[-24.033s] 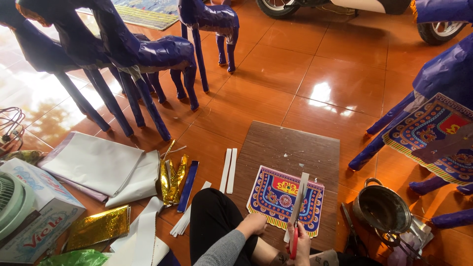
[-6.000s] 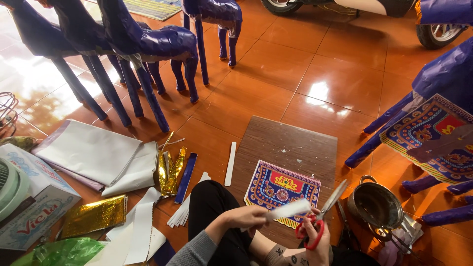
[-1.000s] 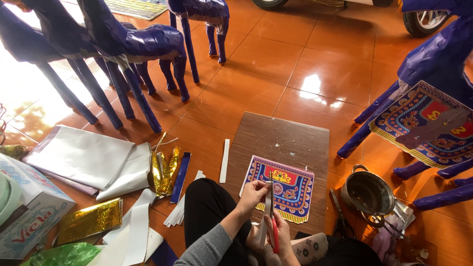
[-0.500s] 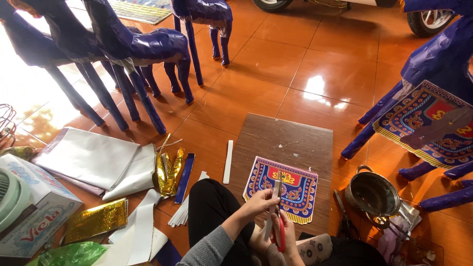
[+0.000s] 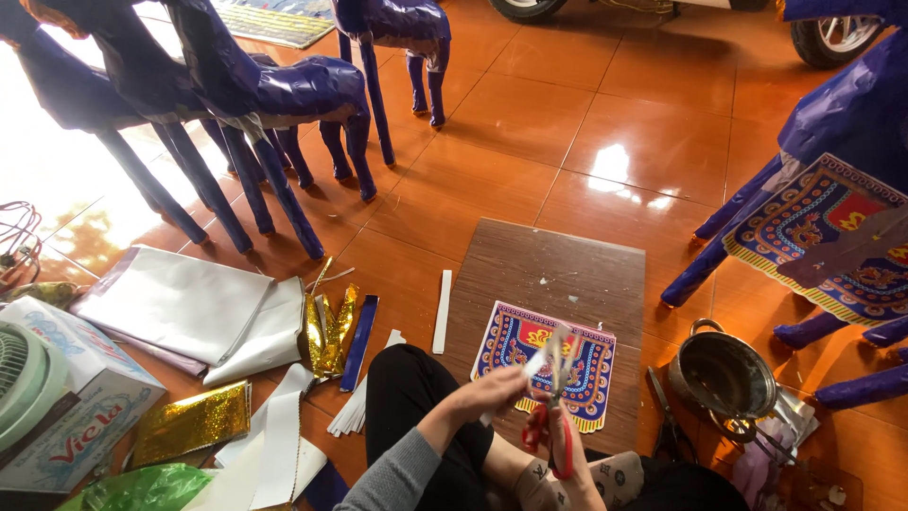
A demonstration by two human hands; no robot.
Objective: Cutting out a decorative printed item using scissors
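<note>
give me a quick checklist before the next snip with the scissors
1. Right hand grips the red-handled scissors: ok.
2. Left hand pinches the white paper strip near the blades: ok.
3. Left fingers out of the blade path: cannot tell, the blades are blurred.
4. Strip seated between the blades: cannot tell, same blur.
5. Patterned paper panel lies flat on the wooden board, under the scissors and apart from them: ok.
6. Metal pot stands to the right of the board, away from the right hand: ok.
</note>
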